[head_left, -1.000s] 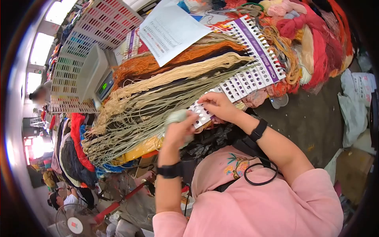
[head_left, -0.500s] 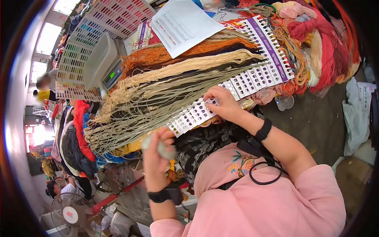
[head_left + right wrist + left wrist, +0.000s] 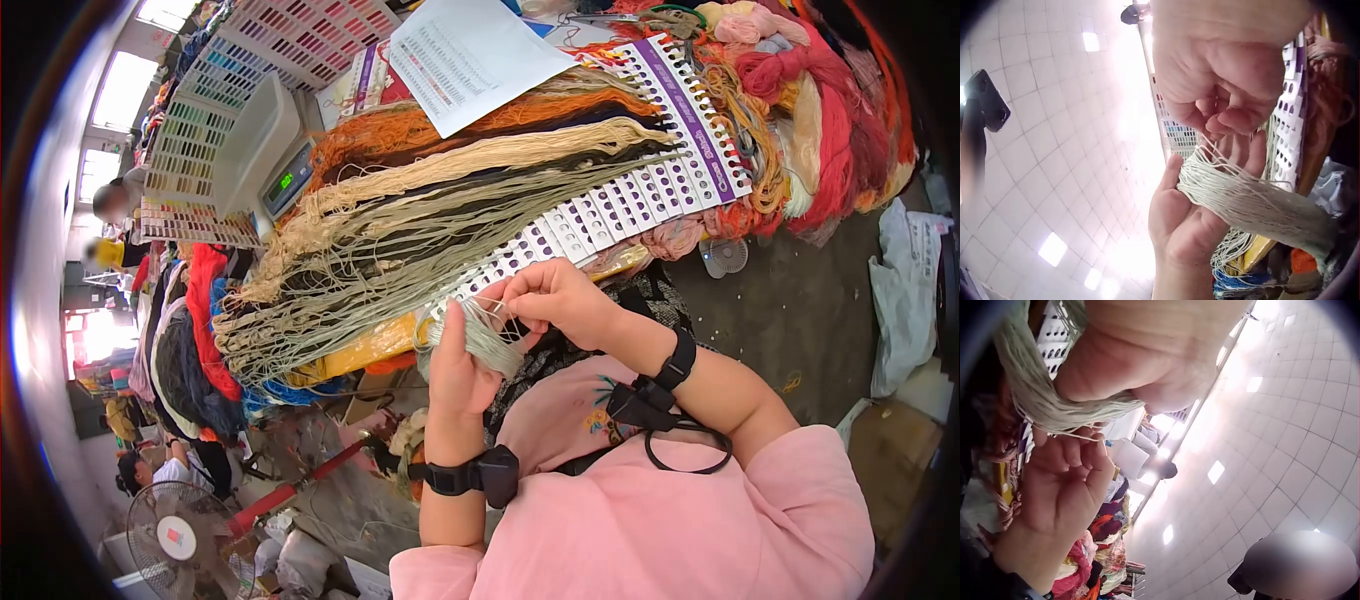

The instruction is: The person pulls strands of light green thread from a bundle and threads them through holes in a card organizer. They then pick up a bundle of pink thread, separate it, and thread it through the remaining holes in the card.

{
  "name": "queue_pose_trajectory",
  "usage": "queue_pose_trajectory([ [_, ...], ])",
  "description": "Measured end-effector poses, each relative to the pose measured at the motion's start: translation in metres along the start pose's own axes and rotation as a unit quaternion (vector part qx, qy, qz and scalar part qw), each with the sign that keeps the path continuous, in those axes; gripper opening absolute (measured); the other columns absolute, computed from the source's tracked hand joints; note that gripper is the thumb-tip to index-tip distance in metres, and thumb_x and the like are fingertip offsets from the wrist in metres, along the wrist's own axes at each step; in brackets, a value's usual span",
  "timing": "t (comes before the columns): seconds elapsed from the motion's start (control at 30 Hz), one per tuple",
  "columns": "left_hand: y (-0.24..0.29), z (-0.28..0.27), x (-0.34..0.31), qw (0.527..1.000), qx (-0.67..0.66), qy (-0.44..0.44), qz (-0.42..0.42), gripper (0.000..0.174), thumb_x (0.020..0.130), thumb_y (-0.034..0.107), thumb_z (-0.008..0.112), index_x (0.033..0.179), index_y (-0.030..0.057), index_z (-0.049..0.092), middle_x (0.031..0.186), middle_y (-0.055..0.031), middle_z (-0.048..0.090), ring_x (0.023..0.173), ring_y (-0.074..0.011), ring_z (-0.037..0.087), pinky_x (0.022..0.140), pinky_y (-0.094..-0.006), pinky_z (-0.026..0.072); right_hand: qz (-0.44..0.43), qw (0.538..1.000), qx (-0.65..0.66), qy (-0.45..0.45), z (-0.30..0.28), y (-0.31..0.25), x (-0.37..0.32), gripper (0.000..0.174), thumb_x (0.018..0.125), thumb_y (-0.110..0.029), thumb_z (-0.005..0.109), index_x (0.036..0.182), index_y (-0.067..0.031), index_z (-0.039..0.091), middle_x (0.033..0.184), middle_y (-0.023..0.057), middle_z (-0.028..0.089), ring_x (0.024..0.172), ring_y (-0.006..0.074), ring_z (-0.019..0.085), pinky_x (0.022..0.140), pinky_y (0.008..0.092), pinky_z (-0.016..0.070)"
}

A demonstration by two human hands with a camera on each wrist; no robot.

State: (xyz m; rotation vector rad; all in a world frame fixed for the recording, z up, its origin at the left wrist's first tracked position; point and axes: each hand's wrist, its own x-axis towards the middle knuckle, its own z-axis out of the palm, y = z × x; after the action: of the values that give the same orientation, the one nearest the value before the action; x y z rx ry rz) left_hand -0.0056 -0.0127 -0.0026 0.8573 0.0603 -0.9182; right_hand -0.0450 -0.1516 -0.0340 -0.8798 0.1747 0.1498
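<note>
A skein of pale green thread (image 3: 480, 342) lies across the palm of my left hand (image 3: 462, 378), which holds it with the thumb raised. In the right wrist view the skein (image 3: 1241, 203) hangs from that hand (image 3: 1179, 219) as a thick bundle. With curled fingertips, my right hand (image 3: 565, 305) pinches a few strands drawn up from the skein. The left wrist view has the right hand (image 3: 1063, 487) just under the looped thread (image 3: 1054, 409). Behind both hands runs a white punched thread card (image 3: 600, 222), with long grey-green threads (image 3: 400, 265) hanging from its holes.
Cream threads (image 3: 480, 160) and orange threads (image 3: 480, 115) lie farther back, partly under a printed sheet (image 3: 470, 60). A digital scale (image 3: 285, 180) stands before colour charts (image 3: 240, 80). Coloured skeins (image 3: 800, 90) pile up at the right, near a small fan (image 3: 725, 257).
My left hand swung left with the skein, then came back right and up. My right hand left the card, moved down to the skein and now pinches strands of it.
</note>
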Motion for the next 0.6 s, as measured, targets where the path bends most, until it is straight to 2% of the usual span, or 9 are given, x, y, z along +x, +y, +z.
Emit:
queue_pose_trajectory([
  [0.1, -0.003, -0.008, -0.002, 0.998, 0.013, 0.052, 0.042, 0.030, 0.087, 0.022, 0.040, 0.102, -0.0030, 0.047, 0.097, -0.0117, 0.051, 0.086, -0.0192, 0.052, 0.070, -0.0322, 0.0478, -0.017, 0.992, 0.120, -0.035, -0.005, -0.006, -0.002, 0.011, 0.076, -0.003, 0.049, 0.083, 0.0031, 0.056, 0.092, 0.0119, 0.057, 0.049, 0.0048, 0.043, 0.044, 0.0151, 0.0376],
  [0.2, 0.029, -0.044, -0.014, 0.968, -0.227, 0.064, 0.087, 0.014, 0.084, 0.015, 0.045, 0.085, 0.0014, 0.050, 0.075, -0.0057, 0.050, 0.060, -0.0090, 0.050, 0.053, -0.0220, 0.0449, -0.039, 0.873, 0.458, -0.164, -0.054, -0.044, -0.011, 0.021, 0.081, -0.013, 0.048, 0.092, 0.0043, 0.051, 0.097, 0.0119, 0.052, 0.066, 0.0096, 0.051, 0.046, 0.0218, 0.0426],
  [0.27, 0.080, -0.108, -0.034, 0.907, -0.280, 0.212, 0.232, 0.008, 0.082, 0.006, 0.043, 0.085, 0.0021, 0.050, 0.066, -0.0015, 0.047, 0.046, -0.0041, 0.043, 0.039, -0.0165, 0.0352, -0.236, 0.908, 0.328, -0.108, -0.110, -0.118, -0.037, 0.015, 0.078, -0.011, 0.042, 0.080, 0.0025, 0.050, 0.082, 0.0120, 0.050, 0.070, 0.0172, 0.050, 0.060, 0.0290, 0.0403],
  [0.3, 0.099, -0.158, -0.054, 0.866, -0.437, 0.111, 0.217, 0.009, 0.081, 0.003, 0.043, 0.084, 0.0013, 0.050, 0.066, -0.0012, 0.049, 0.044, -0.0045, 0.043, 0.038, -0.0162, 0.0337, -0.347, 0.913, 0.213, -0.012, -0.144, -0.162, -0.056, 0.015, 0.077, -0.009, 0.039, 0.074, 0.0017, 0.049, 0.075, 0.0120, 0.049, 0.072, 0.0209, 0.049, 0.068, 0.0325, 0.0392],
  [0.37, 0.123, -0.221, -0.079, 0.845, -0.418, 0.182, 0.278, 0.008, 0.080, 0.002, 0.044, 0.083, 0.0008, 0.051, 0.062, -0.0009, 0.048, 0.040, -0.0035, 0.040, 0.037, -0.0147, 0.0301, -0.511, 0.824, 0.221, 0.102, -0.212, -0.225, -0.104, 0.012, 0.072, -0.004, 0.038, 0.063, -0.0006, 0.044, 0.066, 0.0133, 0.048, 0.071, 0.0268, 0.047, 0.073, 0.0353, 0.0378],
  [0.4, 0.122, -0.199, -0.071, 0.879, -0.391, 0.126, 0.243, 0.008, 0.079, 0.002, 0.044, 0.083, 0.0009, 0.051, 0.063, -0.0010, 0.049, 0.040, -0.0034, 0.039, 0.037, -0.0151, 0.0308, -0.517, 0.827, 0.220, -0.015, -0.263, -0.246, -0.128, 0.009, 0.072, -0.003, 0.039, 0.067, 0.0008, 0.046, 0.071, 0.0111, 0.049, 0.074, 0.0212, 0.047, 0.083, 0.0385, 0.0331],
  [0.47, 0.097, -0.119, -0.041, 0.925, -0.336, 0.015, 0.177, 0.008, 0.079, 0.002, 0.045, 0.084, 0.0011, 0.051, 0.065, -0.0010, 0.051, 0.039, -0.0032, 0.039, 0.038, -0.0157, 0.0322, -0.537, 0.843, 0.006, 0.004, -0.225, -0.248, -0.103, 0.010, 0.073, -0.005, 0.042, 0.073, 0.0004, 0.050, 0.075, 0.0097, 0.051, 0.078, 0.0205, 0.048, 0.082, 0.0359, 0.0343],
  [0.5, 0.079, -0.100, -0.019, 0.957, -0.263, 0.012, 0.124, 0.008, 0.079, 0.003, 0.047, 0.084, 0.0006, 0.052, 0.066, -0.0016, 0.052, 0.040, -0.0032, 0.040, 0.039, -0.0158, 0.0334, -0.549, 0.753, -0.310, 0.189, -0.192, -0.222, -0.073, 0.010, 0.072, -0.004, 0.044, 0.074, 0.0000, 0.052, 0.072, 0.0085, 0.053, 0.074, 0.0207, 0.050, 0.080, 0.0336, 0.0369],
  [0.6, 0.027, -0.026, 0.046, 0.985, 0.054, 0.163, -0.023, 0.010, 0.080, 0.007, 0.050, 0.085, -0.0011, 0.052, 0.065, -0.0037, 0.054, 0.045, -0.0045, 0.044, 0.042, -0.0154, 0.0360, -0.309, 0.865, -0.349, 0.186, -0.113, -0.109, 0.010, 0.010, 0.074, -0.009, 0.054, 0.081, -0.0027, 0.057, 0.076, 0.0014, 0.054, 0.072, 0.0103, 0.051, 0.066, 0.0228, 0.0410],
])
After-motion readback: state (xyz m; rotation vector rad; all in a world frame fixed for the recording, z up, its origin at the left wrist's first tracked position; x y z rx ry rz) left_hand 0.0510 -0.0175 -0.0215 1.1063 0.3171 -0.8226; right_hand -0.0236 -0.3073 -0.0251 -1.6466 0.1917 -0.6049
